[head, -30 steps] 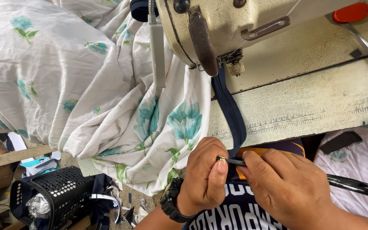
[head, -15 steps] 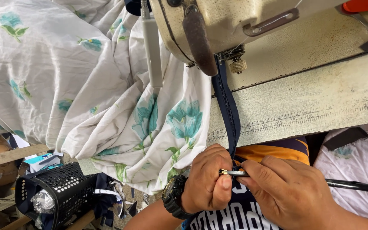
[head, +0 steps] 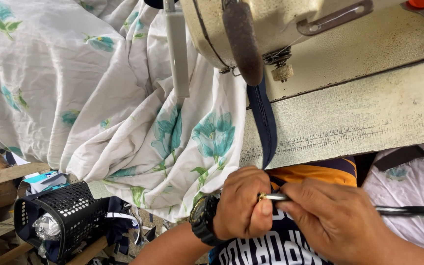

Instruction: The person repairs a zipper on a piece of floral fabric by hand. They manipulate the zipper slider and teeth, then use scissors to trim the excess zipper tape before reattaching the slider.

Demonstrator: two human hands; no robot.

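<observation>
Left hand curled in a fist around the lower end of the dark blue strip, which runs near-vertical up to the sewing machine. Right hand pinches a slim tool lying horizontal, brass tip pointing left at the fist, beside floral fabric.

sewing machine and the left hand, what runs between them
In the head view a dark navy strip hangs from under the sewing machine, over the worn table edge, down to the left hand.
</observation>
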